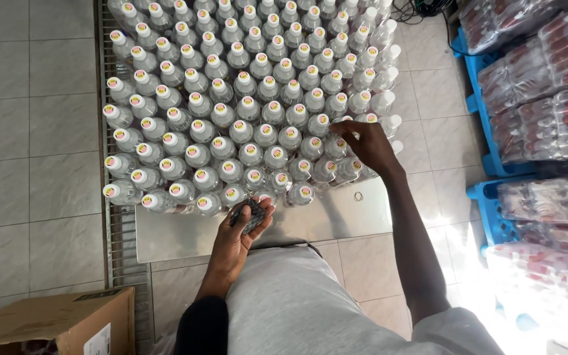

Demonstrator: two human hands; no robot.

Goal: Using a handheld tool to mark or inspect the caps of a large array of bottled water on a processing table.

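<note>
A dense crowd of clear plastic bottles (244, 112) with white caps stands on a metal table (336, 220). My left hand (238, 240) is at the near edge of the crowd and grips a small dark object (250, 213); I cannot tell what it is. My right hand (366, 148) reaches into the right side of the crowd, fingertips on the cap of one bottle (344, 125) near the table's right edge.
Shrink-wrapped packs of bottles (547, 98) are stacked on blue pallets (488, 204) at the right. A cardboard box (54, 325) sits at the lower left. A metal rack edge (116, 250) runs along the table's left side above the tiled floor (27, 131).
</note>
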